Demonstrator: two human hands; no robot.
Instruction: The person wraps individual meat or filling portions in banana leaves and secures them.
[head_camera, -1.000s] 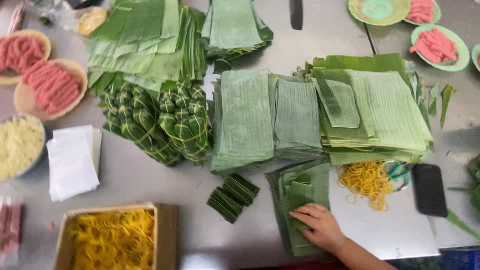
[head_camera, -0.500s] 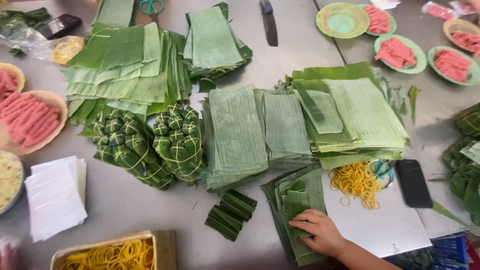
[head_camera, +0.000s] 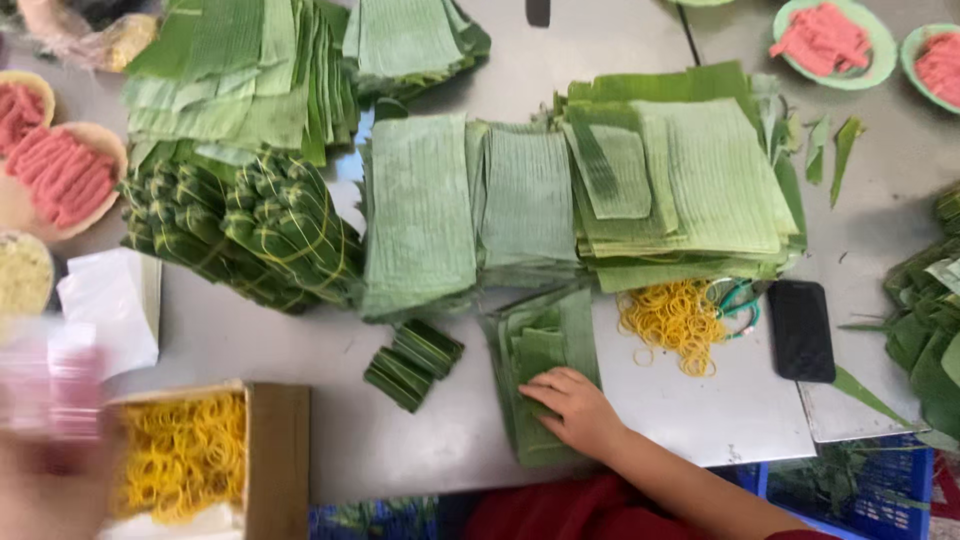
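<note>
the grey worktop (head_camera: 300, 340) is carrying everything. big stacks of cut banana leaves (head_camera: 690, 180) are sitting across its middle and far side, with another heap (head_camera: 240, 80) toward the far left corner. tied green leaf parcels (head_camera: 250, 230) are lying left of centre, touching the middle stack.

a cardboard box of yellow rubber bands (head_camera: 280, 450) is sitting at the near left edge. a small stack of leaf strips (head_camera: 545, 345) is lying at the near edge, just right of centre, and that's where you're working.

your right hand (head_camera: 580, 410) is lying flat on top of this small stack, fingers stretched out and together, palm down, pressing and not gripping anything.

your left hand (head_camera: 50, 430) is showing only as a pink blur at the near left corner, beside the box. can't tell how open it is or whether it's holding anything.

a dark phone (head_camera: 800, 330) is lying near the right edge, a loose pile of rubber bands (head_camera: 670, 320) between it and the small stack. two folded leaf pieces (head_camera: 412, 362) are lying just left of your right hand.
</note>
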